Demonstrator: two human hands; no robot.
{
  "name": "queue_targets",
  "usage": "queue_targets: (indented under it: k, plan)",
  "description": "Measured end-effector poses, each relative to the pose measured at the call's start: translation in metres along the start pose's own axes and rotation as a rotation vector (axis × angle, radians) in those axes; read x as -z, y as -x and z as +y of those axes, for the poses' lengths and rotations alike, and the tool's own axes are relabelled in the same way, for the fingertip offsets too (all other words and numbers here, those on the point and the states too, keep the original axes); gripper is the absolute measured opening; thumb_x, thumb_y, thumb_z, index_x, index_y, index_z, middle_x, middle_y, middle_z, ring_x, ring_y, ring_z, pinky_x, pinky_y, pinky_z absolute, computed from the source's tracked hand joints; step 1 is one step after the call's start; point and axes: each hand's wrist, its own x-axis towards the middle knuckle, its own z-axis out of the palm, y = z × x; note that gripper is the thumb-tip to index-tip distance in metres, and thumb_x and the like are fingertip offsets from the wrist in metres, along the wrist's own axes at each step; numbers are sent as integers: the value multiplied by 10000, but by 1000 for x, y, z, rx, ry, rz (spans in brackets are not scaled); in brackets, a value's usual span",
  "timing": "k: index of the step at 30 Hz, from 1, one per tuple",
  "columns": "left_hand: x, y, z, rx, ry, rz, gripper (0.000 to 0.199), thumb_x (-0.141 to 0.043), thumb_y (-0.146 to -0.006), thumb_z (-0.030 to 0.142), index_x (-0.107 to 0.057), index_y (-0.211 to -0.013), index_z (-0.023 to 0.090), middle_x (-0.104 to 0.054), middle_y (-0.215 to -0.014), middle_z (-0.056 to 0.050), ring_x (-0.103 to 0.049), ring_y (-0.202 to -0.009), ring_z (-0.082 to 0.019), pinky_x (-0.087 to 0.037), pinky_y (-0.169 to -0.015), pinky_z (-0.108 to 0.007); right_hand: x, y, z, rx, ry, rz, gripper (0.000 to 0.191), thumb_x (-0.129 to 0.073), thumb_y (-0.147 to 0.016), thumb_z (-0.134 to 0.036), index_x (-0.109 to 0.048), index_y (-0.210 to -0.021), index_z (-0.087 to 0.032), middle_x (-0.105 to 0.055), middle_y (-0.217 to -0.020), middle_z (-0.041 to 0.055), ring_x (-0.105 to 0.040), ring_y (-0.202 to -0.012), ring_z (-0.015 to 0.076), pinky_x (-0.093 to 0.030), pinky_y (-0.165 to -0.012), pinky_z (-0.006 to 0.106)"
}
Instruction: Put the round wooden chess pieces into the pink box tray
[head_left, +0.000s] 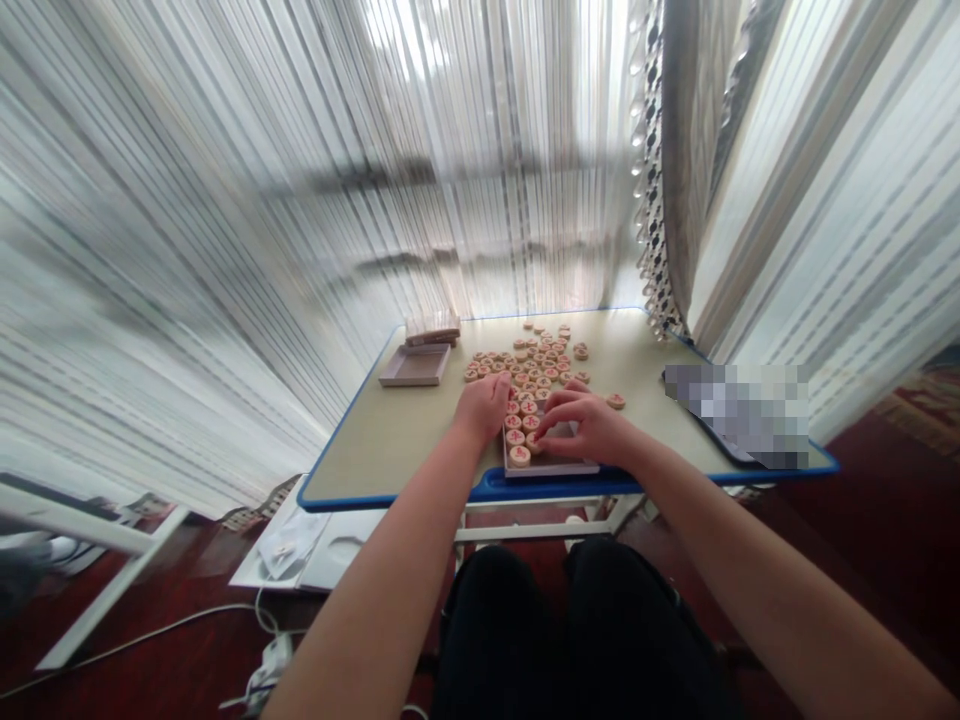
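Observation:
A shallow box (566,467) lies at the table's front edge, with round wooden pieces with red characters in rows along its left side. My right hand (581,420) reaches over the box, its fingers closed on a wooden piece (533,443) in the second column. At the box's upper left corner is my left hand (486,400), its fingers bent together beside the pieces; whatever they hold is too small to make out. Beyond both hands, several loose wooden pieces (550,363) are spread over the table.
On the pale table (397,440) with a blue rim, an open box lid (415,367) and a stacked bundle (433,329) stand at the back left. One piece (616,401) lies right of my right hand. A dark-edged, pixelated object (739,420) rests at the right. Curtains hang behind.

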Motion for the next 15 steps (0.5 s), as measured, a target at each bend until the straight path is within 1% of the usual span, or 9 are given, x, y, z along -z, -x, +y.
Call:
queue_targets:
  k: [3,7,15]
  plan:
    - [0,0,1,2,-11,-2,425,-286,-901,307,-599,-641,182,-637,-655,-31,-553,-633,-145,-402,-641,-258,0,0,0,-9,2,-11,127,-669,-745,-342,-729,-744,-230,-617,-748,21,-480,-772,163,-393,-796,324]
    - [0,1,0,10,-20,11,414,-293,-903,308,-604,-663,177,-644,-676,-41,-557,-642,-149,-401,-642,-261,-1,0,2,-13,-8,7,117,-674,-739,-333,-729,-742,-231,-619,-749,23,-491,-776,164,-389,-793,323]
    - [-1,1,-2,6,2,25,405,-291,-898,307,-588,-652,184,-640,-688,-43,-553,-653,-153,-399,-649,-264,0,2,3,-27,-5,7,109,-660,-744,-312,-693,-738,-208,-620,-764,26,-510,-813,175,-390,-805,333]
